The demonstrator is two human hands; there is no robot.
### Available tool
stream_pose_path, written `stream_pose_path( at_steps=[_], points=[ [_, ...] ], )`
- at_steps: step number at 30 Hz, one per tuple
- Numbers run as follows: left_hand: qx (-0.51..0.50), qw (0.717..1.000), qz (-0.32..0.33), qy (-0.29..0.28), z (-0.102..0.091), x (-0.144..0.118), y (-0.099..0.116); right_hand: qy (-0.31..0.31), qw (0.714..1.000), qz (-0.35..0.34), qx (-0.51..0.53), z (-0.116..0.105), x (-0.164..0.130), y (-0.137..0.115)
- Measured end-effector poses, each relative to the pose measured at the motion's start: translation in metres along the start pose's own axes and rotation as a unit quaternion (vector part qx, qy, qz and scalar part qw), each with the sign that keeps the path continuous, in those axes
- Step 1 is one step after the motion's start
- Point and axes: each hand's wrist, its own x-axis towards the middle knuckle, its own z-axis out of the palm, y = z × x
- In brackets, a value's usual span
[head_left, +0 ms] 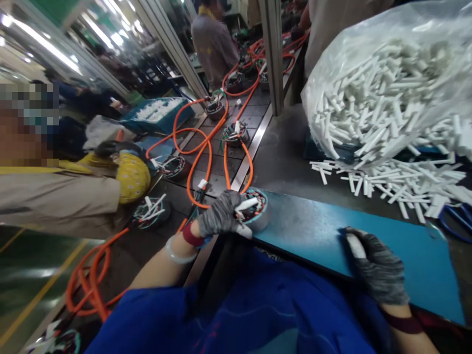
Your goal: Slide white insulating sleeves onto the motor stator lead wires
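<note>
My left hand (223, 215), in a grey knit glove, grips the near left side of a round motor stator (261, 216) with wires and a pale turquoise rim. Its white-covered thumb lies low against the stator's side. A white tube (248, 204) sticks out beside its fingers, above the windings. The stator stands at the left end of a blue mat (306, 221). My right hand (379, 268), gloved alike, is over the mat's right part. There the white-tipped thumb lies close to the curled fingers; whatever they hold, if anything, is hidden.
A clear bag (387, 93) of white tubes stands at the right, with loose tubes (398, 184) before it. Blue-handled scissors or pliers (457, 221) lie at the right edge. Orange cables (210, 142) link several stators. A co-worker's yellow sleeve (132, 178) is at left, near a metal post (272, 59).
</note>
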Motion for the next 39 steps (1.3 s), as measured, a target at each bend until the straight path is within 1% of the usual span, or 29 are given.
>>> stream_pose_path(
  at_steps=[2,3,5,6,8,9,11,12,14,16,17,19,22,24,28,31,33,36,38,39],
  points=[
    [0.0,0.998,0.043,-0.042,0.023,0.004,0.022,0.001,1.0,-0.009,-0.006,0.0,0.003,-0.009],
    [0.002,0.997,0.059,-0.056,0.032,0.006,0.031,0.0,1.0,-0.019,-0.004,0.0,0.005,-0.015],
    [0.018,0.993,0.094,-0.072,0.04,0.013,0.044,-0.01,0.998,-0.065,0.021,0.001,0.012,-0.029],
    [0.016,0.99,0.113,-0.078,0.038,0.016,0.047,-0.023,0.995,-0.098,0.026,0.002,0.016,-0.036],
    [-0.032,0.986,0.135,-0.096,0.029,0.024,0.049,-0.075,0.982,-0.16,0.061,0.005,0.026,-0.049],
    [-0.064,0.984,0.134,-0.103,0.024,0.028,0.049,-0.104,0.974,-0.182,0.083,0.007,0.031,-0.053],
    [-0.094,0.984,0.12,-0.092,0.016,0.035,0.05,-0.157,0.952,-0.225,0.132,0.013,0.044,-0.061],
    [-0.084,0.986,0.12,-0.082,0.015,0.036,0.051,-0.181,0.938,-0.25,0.156,0.017,0.05,-0.064],
    [-0.029,0.988,0.141,-0.062,0.016,0.035,0.054,-0.228,0.905,-0.299,0.197,0.027,0.061,-0.07],
    [0.026,0.985,0.16,-0.05,0.02,0.03,0.052,-0.269,0.877,-0.327,0.228,0.036,0.071,-0.075],
    [0.047,0.985,0.158,-0.044,0.022,0.026,0.049,-0.285,0.868,-0.33,0.238,0.04,0.075,-0.078],
    [0.066,0.988,0.14,-0.023,0.027,0.018,0.04,-0.304,0.86,-0.322,0.253,0.044,0.08,-0.084],
    [0.046,0.99,0.135,-0.007,0.035,0.009,0.029,-0.33,0.855,-0.296,0.27,0.044,0.087,-0.093],
    [0.037,0.99,0.135,0.003,0.039,0.006,0.028,-0.345,0.855,-0.269,0.278,0.041,0.09,-0.099],
    [0.027,0.988,0.15,0.02,0.041,0.007,0.031,-0.341,0.87,-0.194,0.297,0.039,0.09,-0.111],
    [0.037,0.978,0.204,0.036,0.041,0.007,0.03,-0.329,0.89,-0.151,0.278,0.042,0.088,-0.12],
    [0.058,0.972,0.227,0.032,0.041,0.007,0.028,-0.319,0.904,-0.144,0.244,0.045,0.086,-0.125],
    [0.054,0.976,0.212,0.007,0.041,0.008,0.026,-0.303,0.919,-0.153,0.201,0.047,0.087,-0.128],
    [0.037,0.979,0.202,-0.003,0.04,0.009,0.026,-0.3,0.921,-0.164,0.189,0.046,0.088,-0.125],
    [0.023,0.979,0.202,-0.001,0.039,0.01,0.025,-0.307,0.916,-0.171,0.192,0.045,0.089,-0.123]
  ],
)
